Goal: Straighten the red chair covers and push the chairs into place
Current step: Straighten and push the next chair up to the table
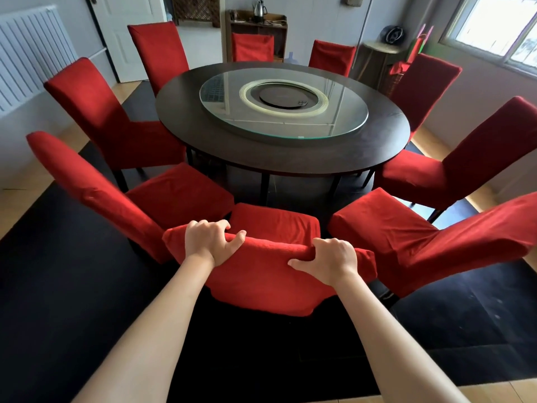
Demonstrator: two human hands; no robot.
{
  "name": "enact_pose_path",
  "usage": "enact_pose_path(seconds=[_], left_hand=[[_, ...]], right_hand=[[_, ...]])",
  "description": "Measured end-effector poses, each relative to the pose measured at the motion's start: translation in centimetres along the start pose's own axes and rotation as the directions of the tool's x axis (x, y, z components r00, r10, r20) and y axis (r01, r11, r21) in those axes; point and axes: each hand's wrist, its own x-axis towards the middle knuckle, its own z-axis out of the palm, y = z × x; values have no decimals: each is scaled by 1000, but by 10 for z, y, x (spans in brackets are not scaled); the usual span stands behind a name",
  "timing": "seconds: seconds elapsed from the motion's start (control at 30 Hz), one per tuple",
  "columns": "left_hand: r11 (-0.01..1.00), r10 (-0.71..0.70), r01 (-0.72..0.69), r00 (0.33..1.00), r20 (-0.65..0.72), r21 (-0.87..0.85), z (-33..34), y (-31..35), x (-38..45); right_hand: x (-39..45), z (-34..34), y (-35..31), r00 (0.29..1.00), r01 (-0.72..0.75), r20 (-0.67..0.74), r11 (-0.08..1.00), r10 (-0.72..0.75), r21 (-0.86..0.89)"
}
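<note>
A dark rug (87, 286) covers the wooden floor (17, 205). On it stand a round dark desk (284, 158) and red-covered chairs (180, 196) ringed around it. A round glass turntable (283, 101) lies on the desk.

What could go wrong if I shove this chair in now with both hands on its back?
The seat could knock the neighbouring chair on the left or the one on the right; both sit close. The cover looks bunched under the left hand and right hand, so pushing may slide fabric instead of the chair.
</note>
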Motion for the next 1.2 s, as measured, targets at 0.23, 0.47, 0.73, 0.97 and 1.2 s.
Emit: enact_pose_path(seconds=[0.23, 0.47, 0.73, 0.97, 1.2], left_hand=[[999, -21, 18, 997, 74, 32, -5, 3, -3], [995, -91, 93, 990, 105, -17, -20, -13, -17], [963, -269, 269, 963, 1, -13, -52, -75, -17], [915, -397, 400, 916, -58, 54, -79, -171, -41], [901, -425, 431, 901, -91, 59, -97, -294, -48]], right_hand=[[-5, -2, 1, 999, 21, 30, 1000, -21, 10], [-7, -19, -16, 996, 93, -19, 986, -91, 139], [39, -51, -91, 951, 308, -62, 924, -301, 227], [58, -52, -167, 912, 409, -57, 894, -405, 181], [86, -46, -281, 914, 404, -98, 901, -393, 155]])
